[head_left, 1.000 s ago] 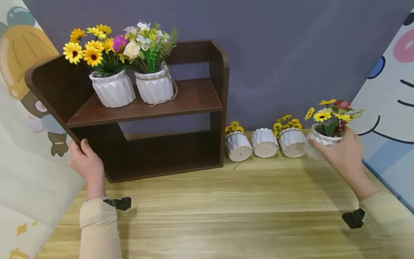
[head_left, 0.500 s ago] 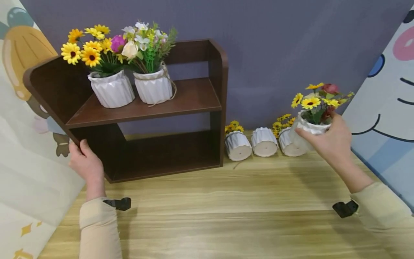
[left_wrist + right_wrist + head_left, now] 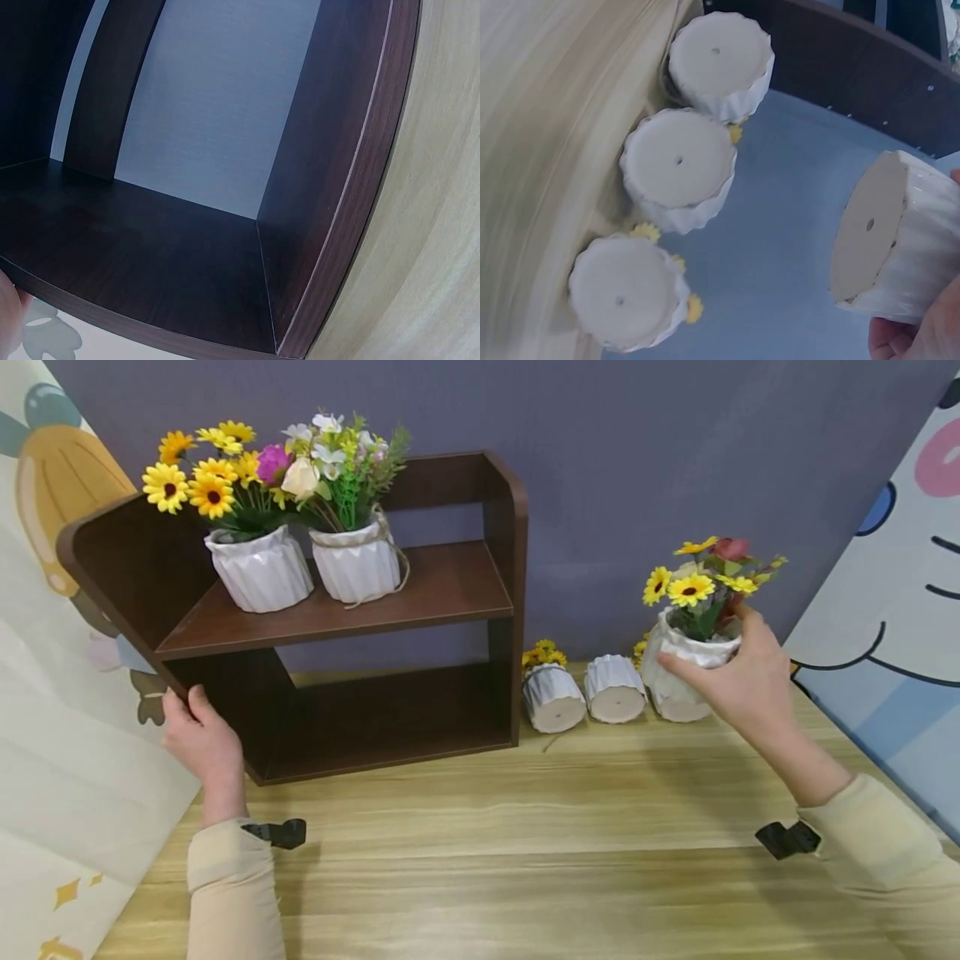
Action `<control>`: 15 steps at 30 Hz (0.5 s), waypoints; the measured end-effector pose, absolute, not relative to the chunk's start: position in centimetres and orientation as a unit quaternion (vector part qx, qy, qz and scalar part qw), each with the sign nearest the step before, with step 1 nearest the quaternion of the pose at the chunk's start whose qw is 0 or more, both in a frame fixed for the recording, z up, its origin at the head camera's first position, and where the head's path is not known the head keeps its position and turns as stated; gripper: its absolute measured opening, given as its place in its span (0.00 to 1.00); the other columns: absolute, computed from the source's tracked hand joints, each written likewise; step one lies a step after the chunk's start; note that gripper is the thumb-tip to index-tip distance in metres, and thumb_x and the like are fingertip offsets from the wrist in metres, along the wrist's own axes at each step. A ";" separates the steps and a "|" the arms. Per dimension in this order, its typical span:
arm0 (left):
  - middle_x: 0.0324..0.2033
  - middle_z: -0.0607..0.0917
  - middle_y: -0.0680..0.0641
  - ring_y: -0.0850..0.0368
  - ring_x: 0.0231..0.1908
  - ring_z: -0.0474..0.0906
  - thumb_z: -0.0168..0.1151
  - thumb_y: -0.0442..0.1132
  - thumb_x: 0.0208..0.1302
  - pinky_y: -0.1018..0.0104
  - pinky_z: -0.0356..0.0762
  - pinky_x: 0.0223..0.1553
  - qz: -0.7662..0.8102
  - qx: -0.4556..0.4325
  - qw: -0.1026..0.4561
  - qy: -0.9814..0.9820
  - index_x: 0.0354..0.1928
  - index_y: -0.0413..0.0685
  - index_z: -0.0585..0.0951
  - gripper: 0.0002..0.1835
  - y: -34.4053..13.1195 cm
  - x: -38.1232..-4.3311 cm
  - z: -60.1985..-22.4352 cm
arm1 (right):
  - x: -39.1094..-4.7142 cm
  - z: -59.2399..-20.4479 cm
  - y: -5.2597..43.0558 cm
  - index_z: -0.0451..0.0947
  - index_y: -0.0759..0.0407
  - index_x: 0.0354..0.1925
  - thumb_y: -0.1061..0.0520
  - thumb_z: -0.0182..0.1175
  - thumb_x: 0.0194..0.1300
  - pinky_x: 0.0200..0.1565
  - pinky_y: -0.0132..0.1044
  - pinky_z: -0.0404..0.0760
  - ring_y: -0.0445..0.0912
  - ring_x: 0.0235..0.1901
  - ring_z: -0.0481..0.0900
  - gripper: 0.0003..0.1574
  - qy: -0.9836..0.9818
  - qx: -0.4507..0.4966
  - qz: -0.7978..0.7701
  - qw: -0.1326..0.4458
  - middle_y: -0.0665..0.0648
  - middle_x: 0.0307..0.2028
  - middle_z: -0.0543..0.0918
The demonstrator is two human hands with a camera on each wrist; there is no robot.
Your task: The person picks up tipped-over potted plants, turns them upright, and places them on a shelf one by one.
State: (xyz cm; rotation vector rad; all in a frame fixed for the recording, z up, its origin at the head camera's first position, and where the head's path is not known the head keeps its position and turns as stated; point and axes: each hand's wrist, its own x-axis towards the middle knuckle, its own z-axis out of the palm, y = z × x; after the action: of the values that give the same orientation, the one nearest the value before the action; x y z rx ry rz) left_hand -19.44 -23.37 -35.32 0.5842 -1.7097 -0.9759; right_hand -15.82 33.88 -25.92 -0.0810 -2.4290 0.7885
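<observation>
My right hand [image 3: 761, 685] grips a white ceramic flower pot [image 3: 701, 650] by its side, thumb in front. Yellow daisies and a red rose stand upright in it. The right wrist view shows this pot's flat underside [image 3: 870, 225] raised off the table. On the left, my left hand [image 3: 202, 739] holds the side panel's front edge of a dark brown two-tier shelf [image 3: 352, 632]. Two potted bouquets are on its upper board: a pot of yellow daisies [image 3: 262, 568] and a twine-tied pot of white flowers [image 3: 356, 564]. The lower compartment shows bare board.
Right of the shelf, several white pots lie on their sides with bases facing me, including one by the shelf [image 3: 557, 700] and a middle one [image 3: 615, 689]. A third [image 3: 681, 706] is partly hidden behind the held pot. Behind the wooden table [image 3: 480, 843] rises a grey wall [image 3: 637, 485].
My right hand has carried the flower pot leftward and up, so it now overlaps the rightmost lying pot. The left hand stays on the shelf edge.
</observation>
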 end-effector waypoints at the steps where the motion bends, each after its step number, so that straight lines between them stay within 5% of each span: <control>1: 0.31 0.74 0.38 0.41 0.35 0.67 0.44 0.54 0.66 0.51 0.62 0.42 -0.407 0.244 0.517 -0.712 0.43 0.38 0.74 0.24 -23.4 -19.4 -35.3 | -15.7 -25.9 33.6 0.51 0.56 0.67 0.36 0.68 0.41 0.46 0.60 0.63 0.65 0.53 0.66 0.62 -0.910 -0.028 0.295 0.289 0.69 0.57 0.67; 7: 0.31 0.74 0.39 0.42 0.35 0.67 0.44 0.54 0.66 0.51 0.62 0.41 -0.407 0.241 0.519 -0.712 0.43 0.39 0.75 0.24 -23.4 -19.4 -35.4 | -15.2 -25.5 32.0 0.58 0.62 0.63 0.38 0.71 0.39 0.39 0.55 0.64 0.60 0.46 0.69 0.59 -0.903 0.003 0.294 0.313 0.68 0.49 0.71; 15: 0.33 0.76 0.36 0.40 0.35 0.68 0.45 0.53 0.66 0.50 0.62 0.42 -0.408 0.239 0.522 -0.710 0.44 0.39 0.75 0.23 -23.3 -19.5 -35.3 | -14.6 -24.7 29.8 0.54 0.59 0.66 0.40 0.71 0.40 0.39 0.52 0.66 0.59 0.46 0.70 0.61 -0.895 0.030 0.319 0.310 0.67 0.52 0.70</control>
State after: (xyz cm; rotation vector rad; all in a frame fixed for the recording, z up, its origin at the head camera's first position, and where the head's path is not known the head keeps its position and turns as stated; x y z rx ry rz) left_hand -19.45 -23.31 -35.32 0.5715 -1.6997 -0.9774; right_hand -14.57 29.84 -24.70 0.0787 -2.3634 0.8434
